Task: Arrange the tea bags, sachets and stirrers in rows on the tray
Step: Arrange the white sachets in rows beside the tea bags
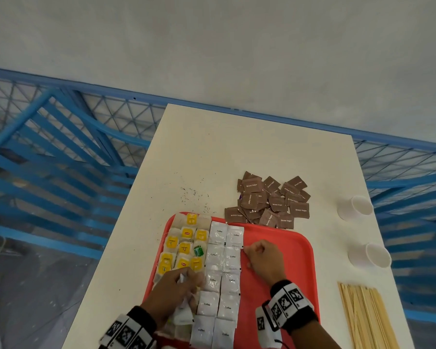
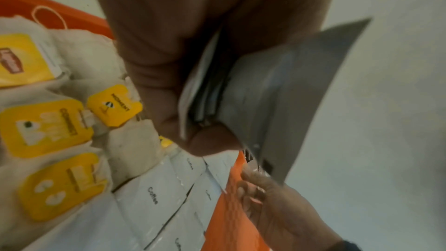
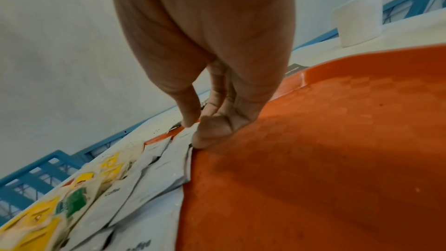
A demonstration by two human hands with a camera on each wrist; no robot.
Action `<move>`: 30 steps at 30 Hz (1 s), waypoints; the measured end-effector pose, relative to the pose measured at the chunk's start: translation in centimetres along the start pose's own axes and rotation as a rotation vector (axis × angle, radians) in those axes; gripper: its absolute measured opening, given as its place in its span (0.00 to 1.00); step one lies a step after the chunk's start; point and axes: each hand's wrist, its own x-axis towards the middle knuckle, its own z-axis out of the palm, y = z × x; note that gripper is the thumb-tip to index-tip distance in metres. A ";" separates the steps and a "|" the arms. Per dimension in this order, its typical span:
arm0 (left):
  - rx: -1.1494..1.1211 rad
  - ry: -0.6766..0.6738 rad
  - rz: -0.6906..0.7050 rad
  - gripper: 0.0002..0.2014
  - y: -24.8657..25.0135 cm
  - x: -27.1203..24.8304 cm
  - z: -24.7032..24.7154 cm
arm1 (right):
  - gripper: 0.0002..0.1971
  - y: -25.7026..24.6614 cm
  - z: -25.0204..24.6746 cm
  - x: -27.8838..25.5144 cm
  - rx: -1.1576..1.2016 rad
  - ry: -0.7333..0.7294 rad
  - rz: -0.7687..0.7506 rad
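A red tray (image 1: 282, 268) lies at the table's near edge. Tea bags (image 1: 184, 245) with yellow tags fill its left columns. Beside them, white coffee sachets (image 1: 222, 280) form two columns. My left hand (image 1: 186, 283) hovers over the near tea bags and grips a stack of white sachets (image 2: 277, 93). My right hand (image 1: 246, 251) has curled fingers. Its thumb and fingertips (image 3: 205, 140) pinch the right edge of a coffee sachet (image 3: 178, 140) in the second column. A pile of brown sugar sachets (image 1: 269, 200) lies just beyond the tray. Wooden stirrers (image 1: 365, 316) lie at the right.
Two white paper cups (image 1: 355, 206) (image 1: 370, 255) lie on their sides near the table's right edge. Dark crumbs (image 1: 194, 195) are scattered on the white table beyond the tray. A blue railing (image 1: 61, 147) runs behind and left of the table. The tray's right half (image 3: 313, 159) is bare.
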 end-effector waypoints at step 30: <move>-0.234 -0.482 0.102 0.32 4.0 -0.9 1.9 | 0.09 -5.6 -3.4 -8.1 0.206 -0.301 -0.316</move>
